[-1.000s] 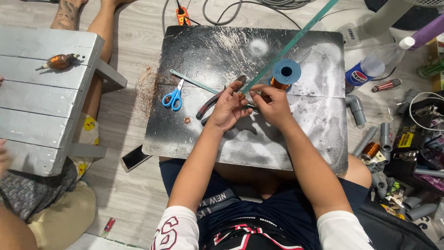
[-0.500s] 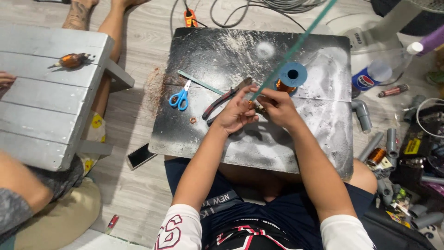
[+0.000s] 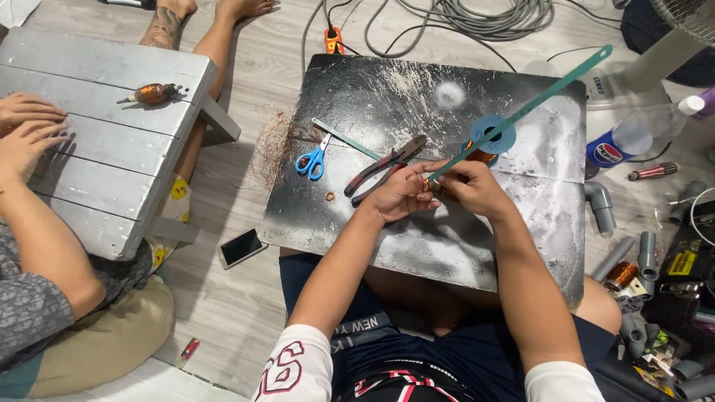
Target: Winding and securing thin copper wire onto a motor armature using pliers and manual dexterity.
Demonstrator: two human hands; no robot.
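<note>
My two hands meet over a scuffed black board [image 3: 372, 97] lying across my lap. A long thin green strip [image 3: 536, 100] slants up to the right from the fingers of my right hand [image 3: 471, 187]. My left hand [image 3: 398, 195] pinches a small copper-coloured piece against the strip's lower end; most of that piece is hidden by my fingers. Just behind my right hand stands a blue spool of copper wire [image 3: 493, 134]. Red-handled pliers [image 3: 383, 170] lie beside my left hand.
Blue scissors [image 3: 313, 160], a second green strip [image 3: 346, 139] and a copper scrap [image 3: 330, 196] lie on the board. A phone [image 3: 242, 247] is on the floor. Another person's hands [image 3: 26, 126] rest on a grey table holding a copper-wound part [image 3: 153, 94]. Bottle [image 3: 633, 138], pipe fittings [image 3: 599, 205], cables [image 3: 477, 18].
My hands have stayed together at the strip's lower end, with small finger movements. The other person's hands have come to rest on the grey table at the left.
</note>
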